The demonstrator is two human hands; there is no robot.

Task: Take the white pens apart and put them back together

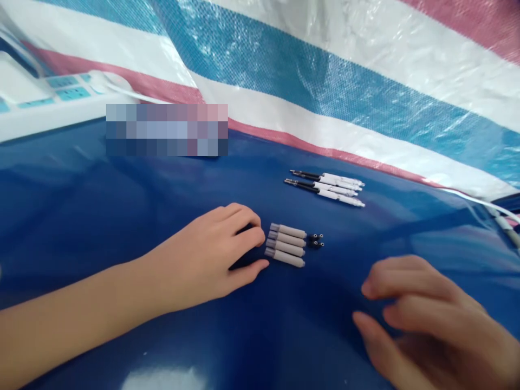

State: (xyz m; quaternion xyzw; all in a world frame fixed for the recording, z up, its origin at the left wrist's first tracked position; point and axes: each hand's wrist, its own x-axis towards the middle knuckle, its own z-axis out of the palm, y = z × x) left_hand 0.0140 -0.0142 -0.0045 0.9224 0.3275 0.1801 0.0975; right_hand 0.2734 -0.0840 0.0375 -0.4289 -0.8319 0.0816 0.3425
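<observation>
My left hand (219, 254) rests on the blue sheet (122, 216), fingers curled loosely, fingertips just touching the left ends of a row of several grey-white pen barrels (286, 245). Nothing shows inside the hand. Right of the barrels lie small black tip pieces (317, 240). Farther back, several white-and-black pens (327, 188) lie side by side. My right hand (426, 319) hovers low at the lower right, fingers bent and apart, holding nothing, somewhat blurred.
A striped white, blue and pink tarp (345, 81) rises behind the blue sheet. A white power strip (52, 100) sits at the back left. A white cable (487, 206) runs along the right edge.
</observation>
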